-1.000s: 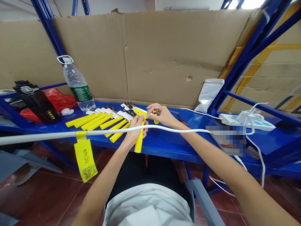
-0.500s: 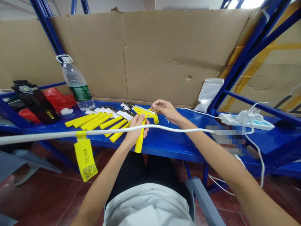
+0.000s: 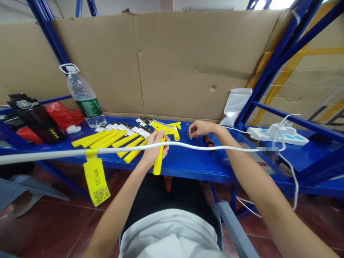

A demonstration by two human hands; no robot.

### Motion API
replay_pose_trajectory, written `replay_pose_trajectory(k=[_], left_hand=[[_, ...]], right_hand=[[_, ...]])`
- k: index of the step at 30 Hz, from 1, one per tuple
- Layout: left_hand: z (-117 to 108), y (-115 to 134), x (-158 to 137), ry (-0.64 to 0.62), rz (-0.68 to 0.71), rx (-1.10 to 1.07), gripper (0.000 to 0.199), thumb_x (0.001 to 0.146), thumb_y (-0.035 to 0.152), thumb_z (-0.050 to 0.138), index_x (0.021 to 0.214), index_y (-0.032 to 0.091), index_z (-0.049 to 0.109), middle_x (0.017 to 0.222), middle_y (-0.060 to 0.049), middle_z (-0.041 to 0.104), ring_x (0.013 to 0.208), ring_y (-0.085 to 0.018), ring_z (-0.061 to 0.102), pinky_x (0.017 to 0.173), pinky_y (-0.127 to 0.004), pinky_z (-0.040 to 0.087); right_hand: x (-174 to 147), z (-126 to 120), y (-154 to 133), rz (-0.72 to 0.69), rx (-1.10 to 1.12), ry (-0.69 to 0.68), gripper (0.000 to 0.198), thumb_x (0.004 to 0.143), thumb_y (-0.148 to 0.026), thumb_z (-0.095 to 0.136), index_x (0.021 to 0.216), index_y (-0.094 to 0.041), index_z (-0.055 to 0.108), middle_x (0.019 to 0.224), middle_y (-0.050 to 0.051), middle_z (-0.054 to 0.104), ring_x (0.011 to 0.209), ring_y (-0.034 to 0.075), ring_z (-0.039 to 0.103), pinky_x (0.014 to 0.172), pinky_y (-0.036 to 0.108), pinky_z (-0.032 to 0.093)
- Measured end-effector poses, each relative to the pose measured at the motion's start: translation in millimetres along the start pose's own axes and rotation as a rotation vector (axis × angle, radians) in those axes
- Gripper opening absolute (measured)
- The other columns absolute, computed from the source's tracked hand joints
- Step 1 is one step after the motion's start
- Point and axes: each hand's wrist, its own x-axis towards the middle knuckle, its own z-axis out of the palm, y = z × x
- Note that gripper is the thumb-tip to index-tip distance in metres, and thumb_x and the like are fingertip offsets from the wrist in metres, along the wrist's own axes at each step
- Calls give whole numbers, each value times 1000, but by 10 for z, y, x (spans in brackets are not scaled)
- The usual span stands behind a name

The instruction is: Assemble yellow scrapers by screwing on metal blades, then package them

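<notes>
My left hand is wrapped round the handle of a yellow scraper, whose wide head with a pale strip along its edge points away from me. Down at the blue table, my right hand has its fingertips drawn together over a few tiny metal pieces, perhaps screws; whether it grips one cannot be made out. A red and black screwdriver handle lies just beside that hand. Behind the scraper's head shows a small yellow part. Several more yellow-handled scrapers lie in a row left of my left hand.
A white cable with a yellow tag crosses in front of the table. Left stand a water bottle, a black flask and a red bag. A power strip sits right; cardboard closes the back.
My right hand has left the scraper's head and moved right, down to the tiny pieces. The screwdriver handle now shows. My left hand keeps the scraper in about the same place.
</notes>
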Motion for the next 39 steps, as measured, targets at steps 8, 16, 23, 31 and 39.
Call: replay_pose_trajectory(k=[8, 16, 23, 31, 39], left_hand=[[5, 8, -1, -7, 3, 7, 46, 101, 59, 75, 86, 24, 49, 75, 4, 66, 40, -7, 49, 33, -22, 40], [5, -1, -7, -14, -10, 22, 46, 101, 60, 75, 87, 23, 50, 72, 4, 65, 39, -8, 49, 34, -22, 40], [24, 12, -6, -8, -14, 26, 50, 97, 63, 78, 87, 24, 49, 74, 4, 66, 40, -8, 50, 34, -22, 40], [7, 0, -8, -27, -16, 36, 46, 102, 60, 74, 89, 24, 50, 76, 4, 66, 42, -7, 50, 35, -22, 41], [7, -9, -5, -24, -3, 29, 42, 105, 55, 71, 88, 23, 50, 75, 4, 65, 40, -8, 50, 35, -22, 42]], right_hand=[[48, 17, 118, 37, 40, -98, 33, 65, -43, 84, 91, -22, 82, 85, 4, 83, 82, 24, 75, 67, 30, 53], [35, 17, 86, 63, 43, -119, 36, 69, -50, 87, 90, -21, 80, 84, 6, 80, 86, 24, 76, 73, 32, 56], [25, 49, 72, 106, 59, -134, 36, 71, -51, 94, 81, -21, 75, 85, 7, 80, 83, 24, 77, 77, 34, 63], [-30, 39, 5, 155, 122, -112, 32, 77, -46, 94, 76, -22, 73, 78, 8, 84, 81, 28, 84, 81, 39, 67], [-68, -9, -51, 85, 131, -15, 22, 82, -39, 88, 84, -21, 75, 76, 7, 82, 75, 25, 80, 76, 36, 64]])
